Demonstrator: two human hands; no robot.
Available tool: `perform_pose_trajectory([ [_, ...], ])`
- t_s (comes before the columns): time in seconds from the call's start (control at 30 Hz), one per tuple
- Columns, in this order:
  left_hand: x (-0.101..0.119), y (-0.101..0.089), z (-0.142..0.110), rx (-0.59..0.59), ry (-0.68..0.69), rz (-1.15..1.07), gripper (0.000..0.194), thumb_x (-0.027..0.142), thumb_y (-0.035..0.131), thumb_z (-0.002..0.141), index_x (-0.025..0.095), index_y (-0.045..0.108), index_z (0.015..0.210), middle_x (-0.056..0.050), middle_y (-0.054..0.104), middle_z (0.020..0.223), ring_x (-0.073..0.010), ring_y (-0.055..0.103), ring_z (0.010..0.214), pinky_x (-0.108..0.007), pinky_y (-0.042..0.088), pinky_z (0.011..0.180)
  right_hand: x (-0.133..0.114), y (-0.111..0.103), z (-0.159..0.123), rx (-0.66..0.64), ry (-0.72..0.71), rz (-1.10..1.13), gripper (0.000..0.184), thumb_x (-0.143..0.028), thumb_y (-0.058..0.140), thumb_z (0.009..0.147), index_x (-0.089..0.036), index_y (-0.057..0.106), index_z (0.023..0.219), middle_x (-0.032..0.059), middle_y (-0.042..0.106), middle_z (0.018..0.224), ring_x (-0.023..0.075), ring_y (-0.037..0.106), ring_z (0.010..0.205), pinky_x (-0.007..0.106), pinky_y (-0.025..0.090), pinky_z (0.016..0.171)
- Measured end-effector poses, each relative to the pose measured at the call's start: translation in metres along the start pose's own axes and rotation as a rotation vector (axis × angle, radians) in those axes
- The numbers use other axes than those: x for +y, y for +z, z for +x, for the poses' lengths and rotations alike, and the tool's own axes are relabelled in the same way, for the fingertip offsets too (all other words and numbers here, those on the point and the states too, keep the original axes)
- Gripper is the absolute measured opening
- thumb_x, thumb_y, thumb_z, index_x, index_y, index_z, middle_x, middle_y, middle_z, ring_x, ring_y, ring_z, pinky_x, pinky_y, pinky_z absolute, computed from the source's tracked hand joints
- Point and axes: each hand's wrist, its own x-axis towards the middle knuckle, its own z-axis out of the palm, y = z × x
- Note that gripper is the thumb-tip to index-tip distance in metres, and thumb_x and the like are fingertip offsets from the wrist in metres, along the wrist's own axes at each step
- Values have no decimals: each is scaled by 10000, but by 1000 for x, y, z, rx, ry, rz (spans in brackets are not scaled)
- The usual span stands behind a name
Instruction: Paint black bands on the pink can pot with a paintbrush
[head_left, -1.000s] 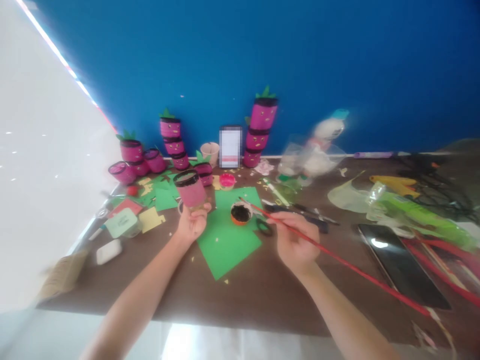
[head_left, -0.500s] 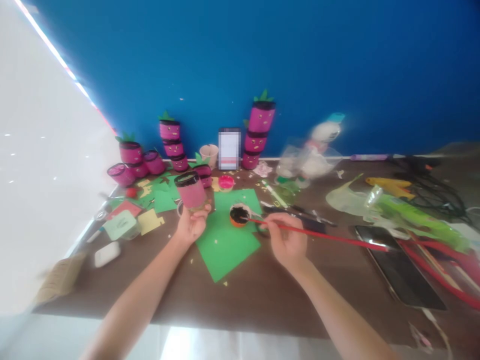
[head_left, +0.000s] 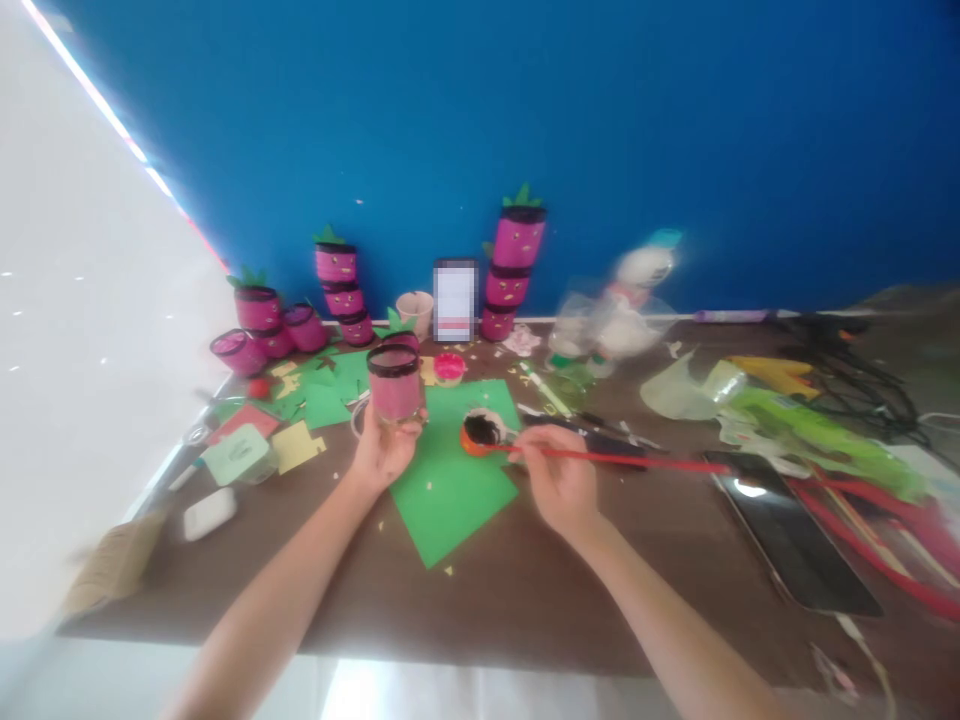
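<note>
My left hand [head_left: 384,452] grips a pink cup with a black rim [head_left: 395,383] from below and holds it upright above a green paper sheet [head_left: 450,470]. My right hand [head_left: 553,476] pinches a long red paintbrush [head_left: 637,461] whose tip rests in a small orange pot of black paint [head_left: 480,433]. The brush handle runs off to the right over the brown table [head_left: 525,580].
Stacks of finished pink cups with green leaf tops [head_left: 512,265] line the blue wall. A pot of pink paint [head_left: 449,367], paper scraps [head_left: 296,445], scissors [head_left: 600,432], a dark phone [head_left: 791,530], plastic bags [head_left: 810,420] and cables [head_left: 862,370] clutter the table.
My right hand moved left and lowered the brush tip into the black paint pot. The left hand tilted the pink cup more upright.
</note>
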Motion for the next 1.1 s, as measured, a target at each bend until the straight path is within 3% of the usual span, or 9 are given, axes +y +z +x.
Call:
perform_pose_trajectory([
  [0.13,1,-6,4,-23,6,17,437,458,302,903,127,532,1071,-95,552,821,-83,504,581,-128,453,420,-4,-1,4,155,-121,39,138,-150,480,871,-220,496,989,2,600,750,108,603,570,256,516,562],
  [0.27,0,-12,8,-81,-29,118,506,525,302,878,114,553,1033,-114,573,813,-102,519,576,-164,461,426,-6,-3,7,231,-199,-2,145,-152,472,872,-218,504,997,16,592,775,123,603,604,269,516,564],
  [0.57,-5,-15,10,-25,45,297,428,494,344,883,136,548,996,-72,602,776,-118,592,604,-175,490,458,-9,-9,10,376,-388,-105,194,-103,506,834,-205,514,999,59,625,833,175,640,732,318,549,587],
  [0.67,-6,-17,12,-4,43,357,450,525,342,873,140,535,1003,-65,601,755,-107,582,560,-162,467,411,-18,-14,10,335,-414,-172,145,-87,516,819,-190,553,914,84,660,846,195,668,763,346,568,632],
  [0.83,-7,-23,16,1,1,459,520,584,355,842,129,540,1015,-74,608,751,-109,588,550,-159,461,390,-31,-15,7,203,-402,-224,195,-31,597,738,-188,577,852,97,701,876,181,692,717,293,586,593],
  [1.1,-8,-34,19,9,-98,571,617,641,294,827,117,555,1023,-61,622,664,-78,521,408,-159,424,350,-28,-13,2,75,-412,-237,214,-25,593,738,-196,582,868,105,715,927,182,701,771,288,593,662],
])
